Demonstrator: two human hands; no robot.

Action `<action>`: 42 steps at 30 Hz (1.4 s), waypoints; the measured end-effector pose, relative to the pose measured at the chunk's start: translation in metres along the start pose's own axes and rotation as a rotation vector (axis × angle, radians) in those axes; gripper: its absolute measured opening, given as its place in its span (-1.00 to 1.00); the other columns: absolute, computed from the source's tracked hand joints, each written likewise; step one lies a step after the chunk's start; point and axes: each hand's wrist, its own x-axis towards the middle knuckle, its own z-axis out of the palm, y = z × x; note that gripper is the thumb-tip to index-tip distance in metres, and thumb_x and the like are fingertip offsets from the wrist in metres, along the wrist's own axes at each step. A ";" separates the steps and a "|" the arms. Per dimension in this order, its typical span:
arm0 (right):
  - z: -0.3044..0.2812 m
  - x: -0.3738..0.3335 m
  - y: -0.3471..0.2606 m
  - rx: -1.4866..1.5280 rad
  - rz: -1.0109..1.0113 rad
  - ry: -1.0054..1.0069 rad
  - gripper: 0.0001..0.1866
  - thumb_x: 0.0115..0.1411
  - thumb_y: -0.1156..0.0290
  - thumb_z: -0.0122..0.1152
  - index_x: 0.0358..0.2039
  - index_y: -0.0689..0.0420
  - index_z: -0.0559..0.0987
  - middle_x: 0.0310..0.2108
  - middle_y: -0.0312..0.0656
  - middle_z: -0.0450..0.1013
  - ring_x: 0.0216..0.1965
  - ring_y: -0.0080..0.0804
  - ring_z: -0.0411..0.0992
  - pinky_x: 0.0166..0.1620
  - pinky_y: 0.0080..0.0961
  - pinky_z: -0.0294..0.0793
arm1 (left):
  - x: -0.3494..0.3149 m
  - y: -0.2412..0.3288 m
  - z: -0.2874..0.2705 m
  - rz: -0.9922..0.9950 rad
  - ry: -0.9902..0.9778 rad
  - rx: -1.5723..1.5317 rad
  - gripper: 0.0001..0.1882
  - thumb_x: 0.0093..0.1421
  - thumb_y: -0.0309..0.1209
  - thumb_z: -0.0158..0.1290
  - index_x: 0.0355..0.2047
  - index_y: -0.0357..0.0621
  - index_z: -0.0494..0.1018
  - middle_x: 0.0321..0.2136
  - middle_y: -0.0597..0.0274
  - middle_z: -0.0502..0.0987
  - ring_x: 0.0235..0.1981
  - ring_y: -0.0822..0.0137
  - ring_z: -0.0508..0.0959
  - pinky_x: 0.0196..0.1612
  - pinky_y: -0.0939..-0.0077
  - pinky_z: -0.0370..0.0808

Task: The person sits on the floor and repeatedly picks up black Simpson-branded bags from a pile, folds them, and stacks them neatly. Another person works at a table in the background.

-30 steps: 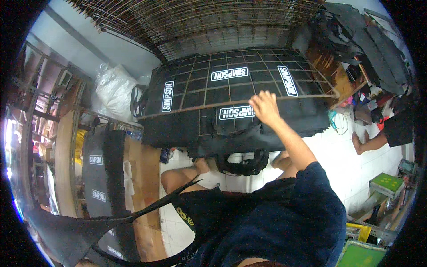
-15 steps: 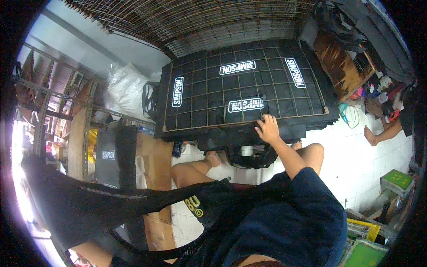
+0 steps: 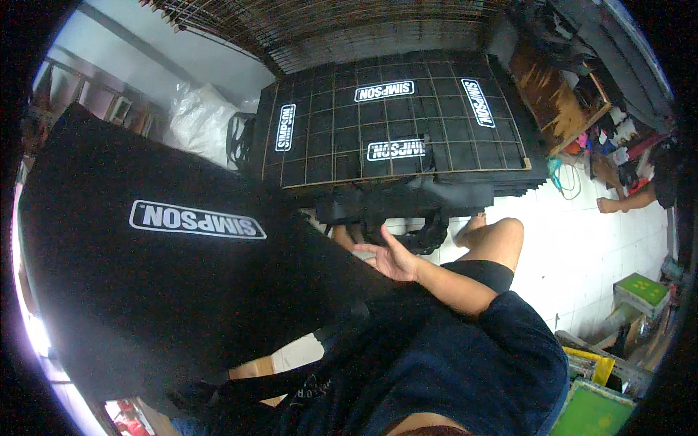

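Observation:
A large black fabric panel (image 3: 182, 291) with a white printed label fills the left side, raised in front of me. My right hand (image 3: 396, 261) is beside the panel's right edge, thumb up and fingers spread, gripping nothing; I cannot tell whether the fingertips touch the fabric. My left hand is hidden, probably by the panel. Beyond lies a broad stack of black sheets (image 3: 502, 185), its top piece bearing several white labels. A thin wire grid (image 3: 407, 176) rests flat over that stack. Black straps (image 3: 429, 236) hang at the stack's near edge.
More wire grids (image 3: 349, 36) are stacked above the far side. A white plastic bundle (image 3: 200, 123) stands at the far left. Wooden boards (image 3: 556, 102) and clutter are at the right. Someone's bare foot (image 3: 607, 206) shows there. Green boxes (image 3: 592, 410) sit at the lower right.
The black panel has swung up and spread across the left, covering the shelves. My right hand has left the wire grid and come back toward me beside the panel.

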 end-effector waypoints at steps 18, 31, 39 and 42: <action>0.084 -0.094 -0.062 -0.744 -0.591 0.137 -0.19 -0.27 0.57 0.14 0.15 0.27 0.25 0.19 -0.13 0.17 0.28 -0.31 -0.01 0.29 -0.44 -0.21 | -0.017 -0.037 -0.011 -0.032 -0.083 -0.190 -0.26 -0.01 -0.29 -0.10 0.21 -0.26 0.04 0.14 -0.04 0.22 0.11 0.08 0.29 0.16 0.28 0.20; 0.087 -0.202 -0.090 -0.817 -0.903 0.566 -0.09 -0.42 0.42 0.12 0.12 0.38 0.26 0.09 -0.02 0.27 0.14 -0.29 0.21 0.23 -0.46 0.03 | -0.026 -0.096 0.088 -0.230 -0.216 -0.448 -0.30 -0.03 -0.33 -0.08 0.16 -0.32 0.10 0.02 -0.08 0.34 -0.06 0.09 0.43 0.02 0.33 0.36; 0.086 -0.266 -0.097 -0.846 -0.990 0.754 -0.03 -0.46 0.39 0.10 0.13 0.44 0.21 0.12 0.01 0.23 0.14 -0.29 0.21 0.21 -0.43 0.10 | -0.014 -0.148 0.154 -0.387 -0.259 -0.508 -0.28 -0.07 -0.34 -0.08 0.15 -0.34 0.12 0.04 -0.09 0.32 -0.02 0.11 0.42 0.01 0.34 0.38; 0.066 -0.292 -0.114 -0.993 -0.982 0.801 -0.05 -0.47 0.34 0.07 0.11 0.39 0.26 0.15 -0.03 0.21 0.18 -0.30 0.16 0.25 -0.42 -0.02 | -0.002 -0.165 0.172 -0.445 -0.298 -0.532 -0.26 -0.07 -0.32 -0.08 0.17 -0.31 0.11 0.06 -0.04 0.31 0.02 0.13 0.39 0.07 0.38 0.31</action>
